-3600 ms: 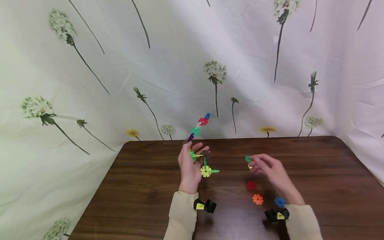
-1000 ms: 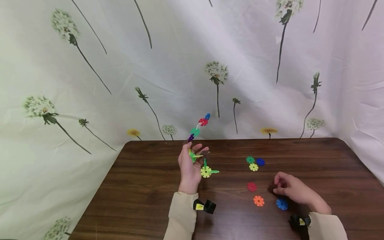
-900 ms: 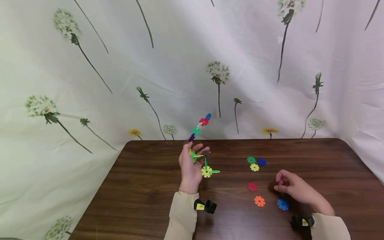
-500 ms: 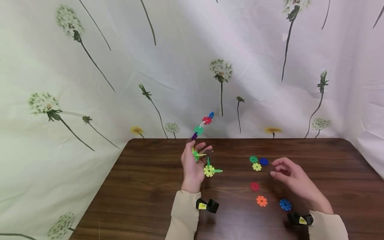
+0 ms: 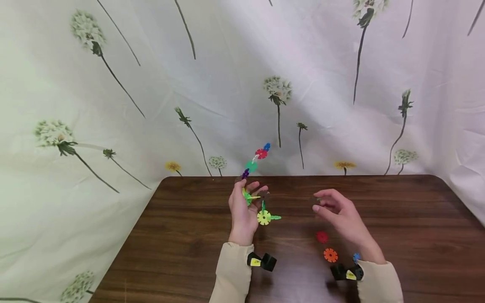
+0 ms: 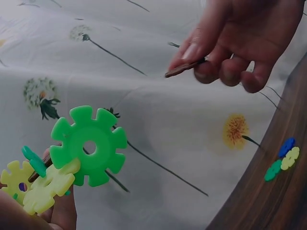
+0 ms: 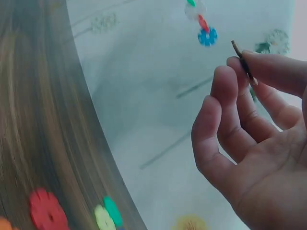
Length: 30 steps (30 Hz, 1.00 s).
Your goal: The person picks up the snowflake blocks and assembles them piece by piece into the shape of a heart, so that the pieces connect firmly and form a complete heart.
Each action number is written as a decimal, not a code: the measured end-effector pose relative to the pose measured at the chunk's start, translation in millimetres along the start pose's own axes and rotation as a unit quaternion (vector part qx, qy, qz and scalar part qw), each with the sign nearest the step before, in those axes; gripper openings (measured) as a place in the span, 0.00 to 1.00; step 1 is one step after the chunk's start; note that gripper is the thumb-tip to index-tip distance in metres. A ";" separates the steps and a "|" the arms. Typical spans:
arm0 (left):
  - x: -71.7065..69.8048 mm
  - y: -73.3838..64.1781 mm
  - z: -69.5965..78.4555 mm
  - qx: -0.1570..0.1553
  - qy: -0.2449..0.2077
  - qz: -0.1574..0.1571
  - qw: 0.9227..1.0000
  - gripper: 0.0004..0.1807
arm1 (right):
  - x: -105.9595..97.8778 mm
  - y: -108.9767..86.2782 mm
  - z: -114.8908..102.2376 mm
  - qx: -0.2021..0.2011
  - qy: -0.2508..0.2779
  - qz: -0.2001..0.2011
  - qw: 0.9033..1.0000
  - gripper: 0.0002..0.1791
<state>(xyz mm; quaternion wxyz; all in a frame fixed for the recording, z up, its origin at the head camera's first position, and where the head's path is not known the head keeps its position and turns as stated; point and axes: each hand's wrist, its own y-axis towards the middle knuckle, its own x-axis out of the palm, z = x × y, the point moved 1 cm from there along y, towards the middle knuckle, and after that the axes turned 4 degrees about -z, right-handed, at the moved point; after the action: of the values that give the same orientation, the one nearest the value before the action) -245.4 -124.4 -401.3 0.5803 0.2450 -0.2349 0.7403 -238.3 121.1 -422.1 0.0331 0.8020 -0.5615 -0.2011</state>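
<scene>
In the head view my left hand [image 5: 241, 214] holds a chain of notched plastic snowflake discs up over the table. The chain's blue end disc [image 5: 267, 147] points up and away; near the palm hangs a yellow disc [image 5: 260, 218] with a green one slotted on edge. Close to the left wrist camera is a large green disc [image 6: 109, 140] of that chain. My right hand [image 5: 342, 216], apart from the chain on its right, pinches a brown disc [image 7: 243, 63] edge-on between thumb and fingertips. The left wrist view also shows this brown disc [image 6: 182, 68].
Loose red [image 5: 321, 237], orange [image 5: 326, 255] and blue discs [image 5: 356, 256] lie on the brown wooden table [image 5: 182, 235]. A blue disc [image 6: 287, 146], a yellow disc [image 6: 290, 158] and a green disc [image 6: 273, 170] lie together beyond them. A dandelion-print cloth [image 5: 227, 84] hangs behind.
My right hand has picked up the brown disc from the table at the right and moved left and up, over the green, blue and yellow group. My left hand has stayed nearly still.
</scene>
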 end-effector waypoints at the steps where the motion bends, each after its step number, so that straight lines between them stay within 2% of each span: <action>1: -0.3 0.1 -0.1 0.001 0.000 0.000 1.000 0.11 | 4.0 1.8 -1.3 -0.001 0.001 -0.005 1.000 0.15; 9: -0.7 1.5 -0.1 0.001 -0.002 0.000 1.000 0.11 | 31.6 9.0 -7.1 0.026 0.035 -0.038 0.998 0.16; 13: -0.4 2.5 0.0 0.002 0.000 0.000 1.000 0.11 | 39.7 10.6 -7.2 0.017 0.027 -0.055 0.998 0.15; 30: 0.8 3.1 1.4 -0.003 -0.006 0.011 1.000 0.09 | 47.9 14.2 -6.3 0.036 0.035 -0.095 0.994 0.15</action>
<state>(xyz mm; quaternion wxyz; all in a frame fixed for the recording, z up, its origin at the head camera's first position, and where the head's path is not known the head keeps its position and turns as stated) -248.5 -125.3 -399.9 0.5712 0.2450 -0.2436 0.7446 -234.9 71.1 -426.0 0.0042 0.8590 -0.4880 -0.1547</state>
